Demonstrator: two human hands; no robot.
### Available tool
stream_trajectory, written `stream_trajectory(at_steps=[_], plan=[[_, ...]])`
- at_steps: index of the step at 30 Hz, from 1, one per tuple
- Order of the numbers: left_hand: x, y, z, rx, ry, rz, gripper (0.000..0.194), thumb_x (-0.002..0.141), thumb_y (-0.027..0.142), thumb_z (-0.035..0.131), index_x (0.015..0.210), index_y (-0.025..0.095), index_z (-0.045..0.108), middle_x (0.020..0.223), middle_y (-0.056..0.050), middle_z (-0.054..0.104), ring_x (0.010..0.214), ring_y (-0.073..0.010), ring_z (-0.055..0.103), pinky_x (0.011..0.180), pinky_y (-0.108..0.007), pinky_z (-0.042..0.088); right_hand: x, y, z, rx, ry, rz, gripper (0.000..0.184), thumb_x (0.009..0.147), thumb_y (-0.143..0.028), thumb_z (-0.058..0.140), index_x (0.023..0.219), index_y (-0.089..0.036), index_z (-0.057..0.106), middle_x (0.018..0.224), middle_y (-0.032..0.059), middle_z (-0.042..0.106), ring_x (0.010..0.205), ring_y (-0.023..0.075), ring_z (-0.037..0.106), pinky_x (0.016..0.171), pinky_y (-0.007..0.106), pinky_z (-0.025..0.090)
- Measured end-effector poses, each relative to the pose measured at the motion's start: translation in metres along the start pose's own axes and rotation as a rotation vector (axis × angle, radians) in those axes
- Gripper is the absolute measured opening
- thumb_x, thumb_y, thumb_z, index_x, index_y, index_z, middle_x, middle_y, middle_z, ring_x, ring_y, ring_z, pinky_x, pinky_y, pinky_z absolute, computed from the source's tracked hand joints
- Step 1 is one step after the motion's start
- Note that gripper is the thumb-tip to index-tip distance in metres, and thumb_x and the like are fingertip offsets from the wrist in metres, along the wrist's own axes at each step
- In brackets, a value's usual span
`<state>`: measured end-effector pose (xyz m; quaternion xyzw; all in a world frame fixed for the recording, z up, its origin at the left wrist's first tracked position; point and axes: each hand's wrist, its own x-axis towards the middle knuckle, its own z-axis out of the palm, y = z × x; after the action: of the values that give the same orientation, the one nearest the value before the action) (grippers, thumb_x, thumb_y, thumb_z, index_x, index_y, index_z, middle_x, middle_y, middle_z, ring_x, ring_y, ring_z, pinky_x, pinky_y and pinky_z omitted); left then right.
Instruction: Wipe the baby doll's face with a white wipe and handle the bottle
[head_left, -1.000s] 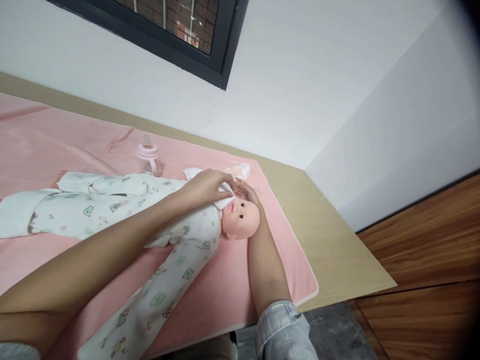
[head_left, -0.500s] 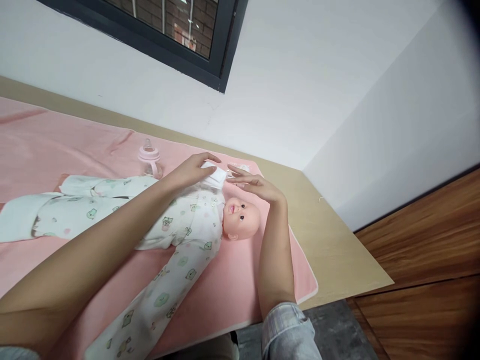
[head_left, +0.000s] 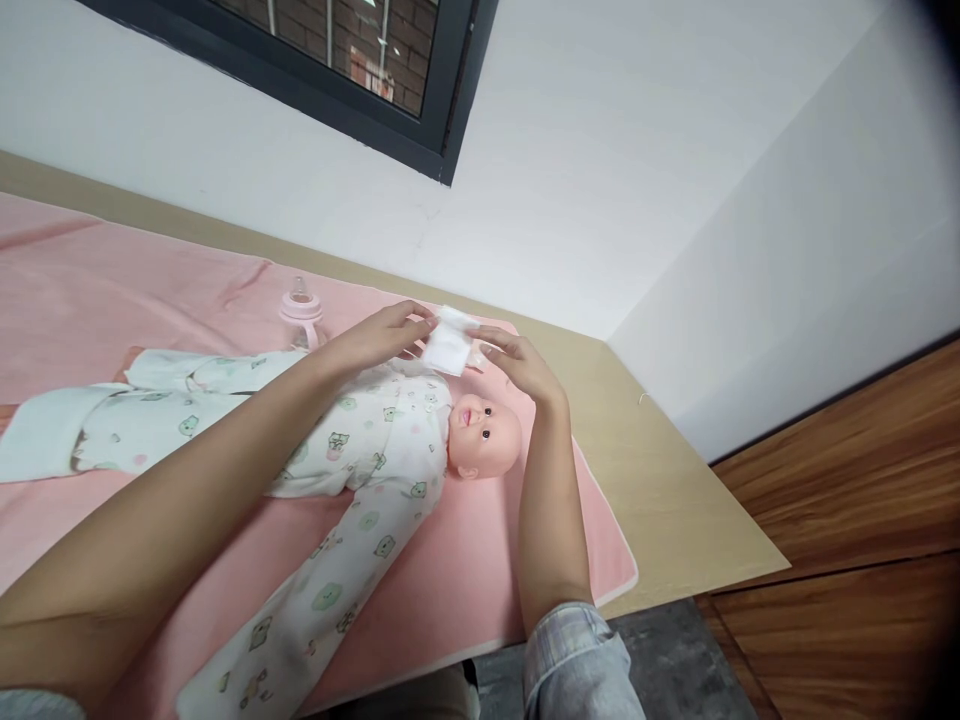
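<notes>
A small white tissue [head_left: 448, 345], partly unfolded, is stretched between my hands above the far shoulder of a baby doll [head_left: 484, 440]. My left hand [head_left: 386, 333] pinches its left edge between thumb and fingers. At the opposite edge, the fingers of my right hand [head_left: 521, 360] are closed on the tissue. The doll lies on its back in a white patterned outfit [head_left: 367, 435], head to the right and face up. My left forearm crosses over its body, and its far arm is mostly hidden behind my hands.
A baby bottle [head_left: 302, 312] with a pink collar and handle stands beyond the doll. A pink blanket [head_left: 435, 570] covers much of the wooden table [head_left: 645, 450]. Behind are a white wall and a dark-framed window [head_left: 442, 100]; wooden panels [head_left: 862, 480] stand to the right.
The tissue has opened out from a smaller folded piece in my left hand and shifted slightly right. My right hand's fingers, spread apart before, have closed on its edge. The doll stays put.
</notes>
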<state>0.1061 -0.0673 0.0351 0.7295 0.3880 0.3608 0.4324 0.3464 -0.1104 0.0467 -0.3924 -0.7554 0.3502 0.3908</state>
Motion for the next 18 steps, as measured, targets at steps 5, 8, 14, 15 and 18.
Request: stream_trajectory(at_steps=[5, 8, 14, 15, 18], plan=[[-0.001, 0.005, -0.02, -0.007, 0.044, 0.021, 0.047, 0.085, 0.052, 0.064, 0.113, 0.016, 0.06, 0.114, -0.015, 0.068, 0.098, -0.026, 0.069, 0.089, -0.039, 0.054, 0.006, 0.042, -0.014, 0.129, 0.322, 0.059, 0.026, 0.08, -0.029, 0.07, 0.104, -0.021, 0.075, 0.121, 0.0039, 0.069, 0.119, 0.022, 0.061, 0.116, 0.046, 0.04], [-0.004, 0.009, -0.034, -0.021, 0.12, 0.033, 0.038, 0.087, 0.047, 0.063, 0.106, 0.015, 0.064, 0.11, -0.014, 0.069, 0.096, -0.0253, 0.069, 0.09, -0.038, 0.054, 0.008, 0.065, -0.016, 0.267, 0.449, 0.14, 0.029, 0.077, -0.027, 0.071, 0.104, -0.02, 0.073, 0.128, 0.0045, 0.066, 0.11, 0.0205, 0.064, 0.109, 0.046, 0.049], [-0.011, 0.012, -0.059, -0.001, 0.233, 0.026, 0.032, 0.089, 0.044, 0.064, 0.103, 0.016, 0.065, 0.107, -0.011, 0.071, 0.101, -0.0253, 0.068, 0.091, -0.035, 0.055, 0.014, 0.106, -0.003, 0.647, 0.459, 0.215, 0.047, 0.071, -0.016, 0.073, 0.117, -0.024, 0.065, 0.135, 0.0028, 0.062, 0.124, 0.021, 0.062, 0.113, 0.043, 0.047], [-0.011, 0.012, -0.063, 0.0, 0.243, 0.024, 0.032, 0.089, 0.044, 0.064, 0.105, 0.015, 0.065, 0.107, -0.011, 0.07, 0.101, -0.0248, 0.068, 0.093, -0.036, 0.054, 0.014, 0.114, -0.001, 0.71, 0.458, 0.246, 0.05, 0.069, -0.014, 0.074, 0.117, -0.024, 0.064, 0.131, 0.0031, 0.064, 0.124, 0.021, 0.062, 0.113, 0.045, 0.048], [-0.013, 0.009, -0.073, 0.002, 0.264, 0.014, 0.036, 0.091, 0.044, 0.065, 0.111, 0.013, 0.064, 0.11, -0.011, 0.069, 0.1, -0.0228, 0.067, 0.098, -0.04, 0.051, 0.013, 0.141, 0.001, 0.829, 0.463, 0.343, 0.054, 0.068, -0.01, 0.074, 0.118, -0.025, 0.061, 0.121, 0.0039, 0.069, 0.121, 0.0221, 0.065, 0.111, 0.051, 0.049]])
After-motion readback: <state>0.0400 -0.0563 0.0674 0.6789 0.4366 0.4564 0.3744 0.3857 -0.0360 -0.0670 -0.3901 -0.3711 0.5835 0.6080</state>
